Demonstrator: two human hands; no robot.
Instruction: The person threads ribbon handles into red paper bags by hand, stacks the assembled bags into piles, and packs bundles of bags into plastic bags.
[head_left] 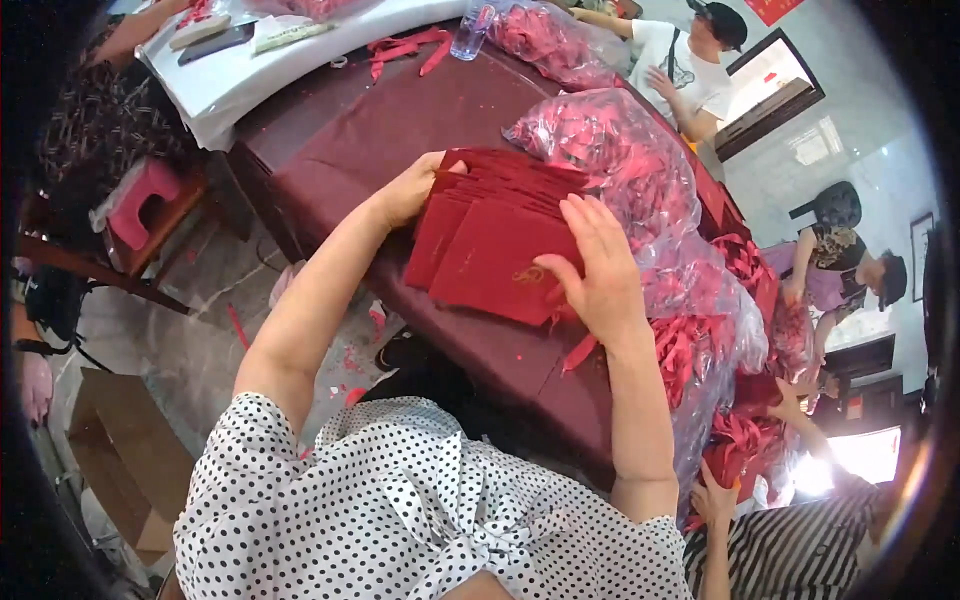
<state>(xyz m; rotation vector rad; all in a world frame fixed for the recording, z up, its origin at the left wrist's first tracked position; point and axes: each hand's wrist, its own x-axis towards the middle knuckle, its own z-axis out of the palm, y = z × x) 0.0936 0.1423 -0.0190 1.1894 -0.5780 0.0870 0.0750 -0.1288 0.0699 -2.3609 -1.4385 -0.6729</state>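
Observation:
A fanned stack of flat, dark red card pieces (505,262), perhaps folded gift bags, stands on the table in front of me. Its front piece bears a small gold emblem at the right. My left hand (410,190) is closed on the stack's upper left edge, with its fingertips partly hidden behind the pieces. Against the right side lies my right hand (605,270), fingers stretched out and thumb spread toward the emblem. A red ribbon end (579,353) hangs below that hand.
Clear plastic bags stuffed with red ribbons (610,140) crowd the table's right side. A dark red cloth (350,150) covers the table. At the far edge stands a plastic bottle (470,30). Several people work around. A cardboard box (130,460) sits on the floor at left.

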